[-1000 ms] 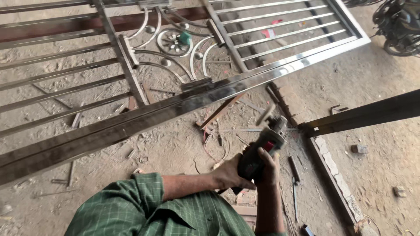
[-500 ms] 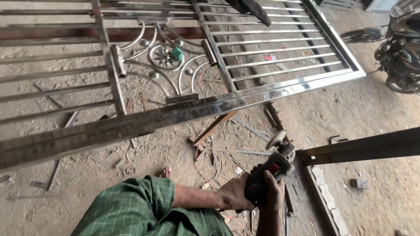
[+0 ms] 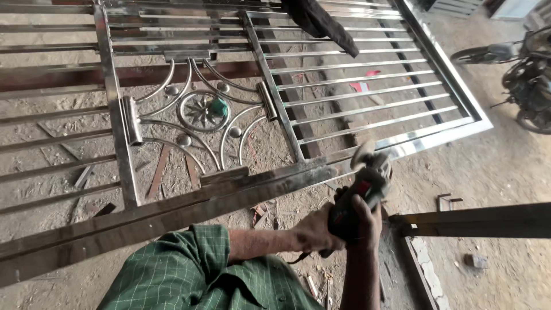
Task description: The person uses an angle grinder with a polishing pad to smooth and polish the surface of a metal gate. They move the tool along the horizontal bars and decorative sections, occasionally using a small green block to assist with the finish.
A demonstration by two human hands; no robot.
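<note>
A black-and-red handheld angle grinder [image 3: 361,192] is clasped firmly by both the left hand [image 3: 313,232] and the right hand [image 3: 367,221], its disc held at the polished steel gate frame [image 3: 172,209]. If the disc is tilted, a gouged rail or kickback is judged likely.

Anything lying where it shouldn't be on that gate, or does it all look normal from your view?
A dark cloth is draped over the gate's upper bars, and a small green object sits on the central scrollwork. Metal offcuts litter the dirt underneath. Both hands, left hand and right hand, grip the angle grinder.
</note>
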